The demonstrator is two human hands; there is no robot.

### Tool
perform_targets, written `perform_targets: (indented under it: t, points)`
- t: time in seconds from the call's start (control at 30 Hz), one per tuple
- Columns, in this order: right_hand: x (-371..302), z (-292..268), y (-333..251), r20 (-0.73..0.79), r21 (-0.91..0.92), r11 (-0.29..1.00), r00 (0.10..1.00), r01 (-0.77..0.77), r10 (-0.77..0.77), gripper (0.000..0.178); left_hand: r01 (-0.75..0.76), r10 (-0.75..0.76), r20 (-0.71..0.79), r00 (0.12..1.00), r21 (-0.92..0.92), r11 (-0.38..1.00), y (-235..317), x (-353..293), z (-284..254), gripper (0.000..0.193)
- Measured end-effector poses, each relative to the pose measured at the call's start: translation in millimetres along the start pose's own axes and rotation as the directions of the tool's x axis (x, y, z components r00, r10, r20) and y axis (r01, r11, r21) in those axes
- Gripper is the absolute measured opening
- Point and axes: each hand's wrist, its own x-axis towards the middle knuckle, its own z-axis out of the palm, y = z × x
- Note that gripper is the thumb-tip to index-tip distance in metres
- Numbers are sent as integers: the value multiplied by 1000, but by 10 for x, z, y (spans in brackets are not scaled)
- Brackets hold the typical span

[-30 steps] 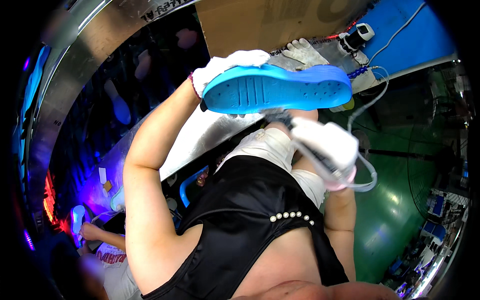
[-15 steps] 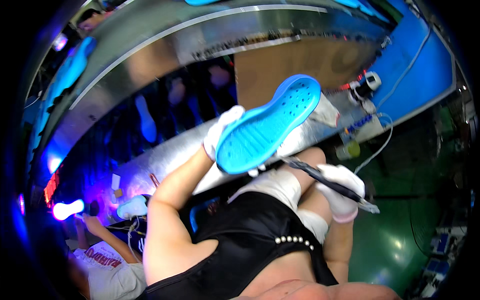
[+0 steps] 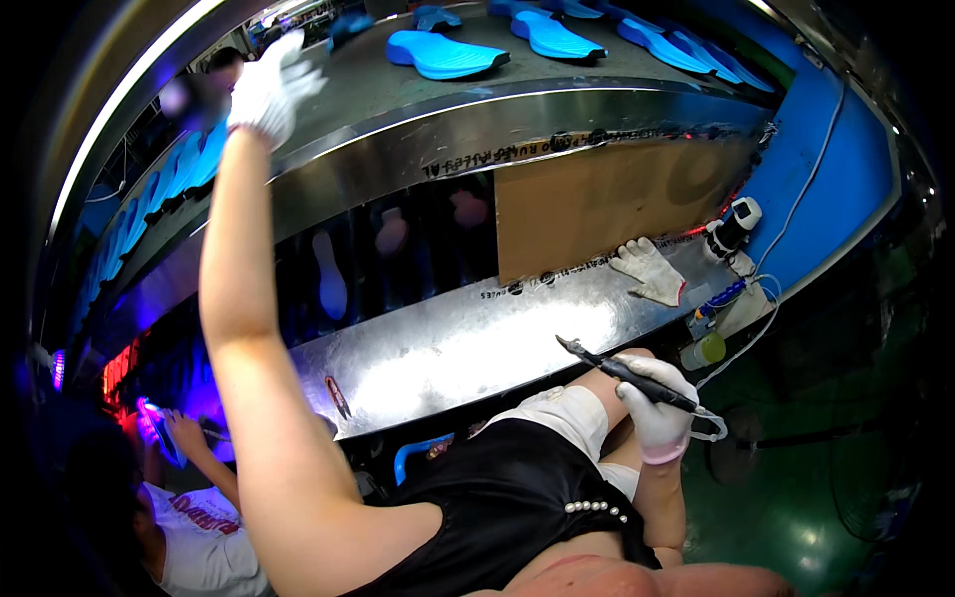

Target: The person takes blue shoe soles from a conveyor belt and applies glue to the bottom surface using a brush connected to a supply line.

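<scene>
My left hand (image 3: 274,95), in a white glove, reaches far forward and left over a dark belt (image 3: 343,95). Its fingers are spread, with nothing visible in them. Blue shoe soles (image 3: 443,57) lie on the belt to its right, and more soles (image 3: 169,179) line the belt to its lower left. Close to my thigh, my right hand (image 3: 657,408), also gloved, grips a black corded pen-shaped tool (image 3: 642,380). The tool's narrow metal tip points up and left over the front edge of the metal bench.
On the metal bench (image 3: 438,368) lie a loose white glove (image 3: 649,272) and a small red-handled tool (image 3: 338,396). Behind stands a cardboard panel (image 3: 597,204). A yellow-capped jar (image 3: 708,348) and a white cable are at right. Another person's hand (image 3: 186,435) works at lower left.
My left hand has swung from the middle to the upper left, and the blue sole it held is out of it. The tool in my right hand now tips further up.
</scene>
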Motion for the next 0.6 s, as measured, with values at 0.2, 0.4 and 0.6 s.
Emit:
perform_targets:
  t: [0.2, 0.4, 0.6]
  points:
    - [-23, -65, 118, -52, -12, 994, 993, -106, 106, 18, 397, -506, 558, 657, 314, 862, -706, -1098, -373, 28]
    - [25, 59, 250, -165, 307, 939, 963, -155, 213, 28, 386, -399, -52, 915, -168, 907, -674, -1541, -159, 29]
    - [67, -151, 529, -409, 249, 929, 840, -273, 356, 18, 219, -575, -155, 803, -821, 527, 1818, -1281, -1131, 18]
